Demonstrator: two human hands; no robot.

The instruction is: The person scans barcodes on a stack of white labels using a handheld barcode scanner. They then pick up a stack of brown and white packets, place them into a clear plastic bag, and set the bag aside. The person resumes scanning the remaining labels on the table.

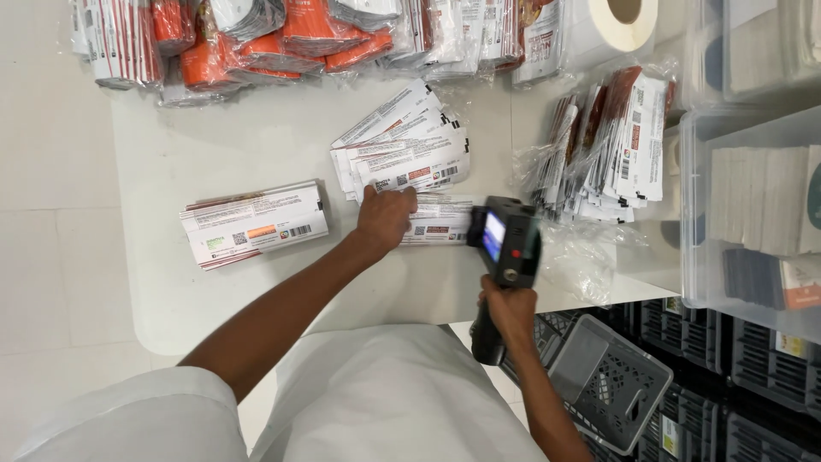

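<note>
Where hands (385,218) cover packets (440,224), print hidden

Bright, even light is flooding the scene from overhead, washing the white worktop (214,145) close to overexposure. Shadows are staying soft and faint beneath the left hand (385,218). Glare is flashing off the clear plastic wrapping (581,257). Wide-angle distortion is bending the edges, and detail is softening slightly towards the corners

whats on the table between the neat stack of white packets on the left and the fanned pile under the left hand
Nothing: in the head view, bare white table top separates the neat stack of white printed packets from the fanned pile of white packets.
</note>
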